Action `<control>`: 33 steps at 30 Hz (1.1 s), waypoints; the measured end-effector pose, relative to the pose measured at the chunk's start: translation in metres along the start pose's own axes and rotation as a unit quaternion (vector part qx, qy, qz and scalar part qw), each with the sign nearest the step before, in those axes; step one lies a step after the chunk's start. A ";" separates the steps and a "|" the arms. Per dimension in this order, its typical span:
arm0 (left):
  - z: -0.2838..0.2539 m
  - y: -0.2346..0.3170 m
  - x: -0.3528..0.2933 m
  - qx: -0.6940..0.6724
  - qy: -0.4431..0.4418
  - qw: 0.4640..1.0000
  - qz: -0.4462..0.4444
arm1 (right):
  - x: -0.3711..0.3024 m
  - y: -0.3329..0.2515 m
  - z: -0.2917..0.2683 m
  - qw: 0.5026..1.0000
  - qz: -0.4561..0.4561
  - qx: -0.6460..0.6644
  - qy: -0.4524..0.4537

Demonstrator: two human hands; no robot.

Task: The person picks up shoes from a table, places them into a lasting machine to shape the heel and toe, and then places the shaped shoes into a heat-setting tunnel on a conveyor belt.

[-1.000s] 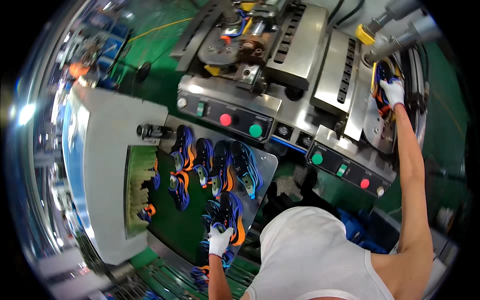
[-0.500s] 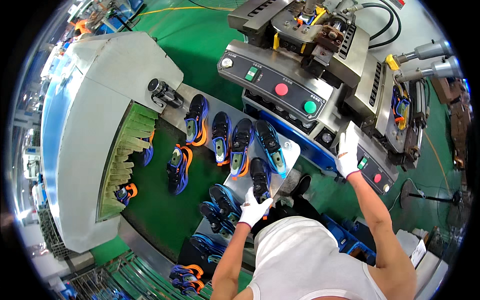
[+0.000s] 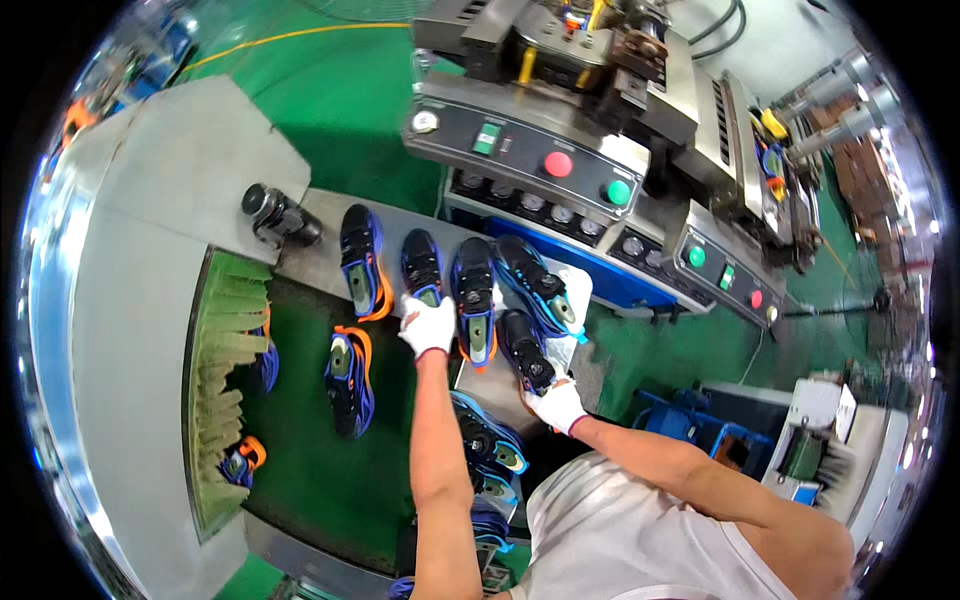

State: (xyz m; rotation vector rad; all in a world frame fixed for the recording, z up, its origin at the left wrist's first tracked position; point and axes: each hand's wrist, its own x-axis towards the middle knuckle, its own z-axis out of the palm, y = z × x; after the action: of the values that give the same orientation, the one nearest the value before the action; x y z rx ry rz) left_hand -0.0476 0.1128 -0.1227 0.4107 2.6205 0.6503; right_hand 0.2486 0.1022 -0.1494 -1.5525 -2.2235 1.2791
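Both of my hands wear white gloves. My left hand [image 3: 428, 325] is closed on the heel end of a black and purple sneaker [image 3: 422, 262], one in a row on the metal ledge. To the right, my right hand [image 3: 557, 404] grips the heel of another black and purple sneaker [image 3: 522, 345], close to my body. Between them lies a black sneaker with an orange sole edge [image 3: 473, 290]. A black and light-blue sneaker [image 3: 530, 275] rests just beyond the one in my right hand. The fingers of both hands are partly hidden by the gloves' angle.
A conveyor [image 3: 310, 460] carries a sneaker [image 3: 350, 385] past a machine opening hung with green strips [image 3: 220, 370]. A dark bottle [image 3: 280, 215] stands on the ledge's far end. Ahead is a press with a button panel [image 3: 525, 155]. More blue sneakers [image 3: 488, 435] lie beside my left forearm.
My right hand has left the press's right-hand panel and now grips the near sneaker. My left hand has let go of that sneaker and moved forward-left to another. The view has shifted.
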 end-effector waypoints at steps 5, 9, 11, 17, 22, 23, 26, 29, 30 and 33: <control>-0.048 -0.025 0.008 -0.195 -0.086 0.976 -0.055 | 0.006 -0.034 -0.093 0.924 0.163 0.287 -0.194; -0.073 -0.075 -0.027 -0.395 -0.039 0.918 -0.012 | -0.047 -0.060 -0.166 0.853 0.202 0.445 -0.184; -0.107 -0.009 -0.104 -0.412 -0.037 0.908 0.066 | -0.082 -0.027 -0.193 0.847 0.255 0.440 -0.153; -0.068 0.090 -0.251 -0.193 -0.302 0.924 0.136 | -0.146 0.004 -0.249 0.727 0.179 0.653 0.116; 0.002 0.169 -0.359 -0.105 -0.466 0.855 0.199 | -0.235 0.036 -0.333 0.705 0.243 0.611 0.266; 0.016 0.188 -0.382 -0.102 -0.476 0.830 0.273 | -0.252 0.047 -0.338 0.690 0.148 0.587 0.396; 0.056 0.244 -0.444 -0.064 -0.517 0.759 0.391 | -0.299 0.094 -0.370 0.569 0.079 0.566 0.592; 0.100 0.314 -0.540 0.019 -0.543 0.658 0.521 | -0.378 0.134 -0.398 0.554 0.124 0.443 0.694; 0.123 0.335 -0.570 -0.041 -0.545 0.614 0.569 | -0.398 0.146 -0.412 0.538 0.146 0.387 0.735; 0.164 0.398 -0.700 0.073 -0.537 0.555 0.631 | -0.463 0.209 -0.432 0.498 0.432 0.205 0.723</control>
State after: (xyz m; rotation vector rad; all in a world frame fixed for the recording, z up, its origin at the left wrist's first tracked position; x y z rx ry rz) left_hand 0.7102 0.2522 0.1630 2.0061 0.8270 0.2716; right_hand 0.8422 -0.0174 0.1297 -2.1096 -0.0147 0.0510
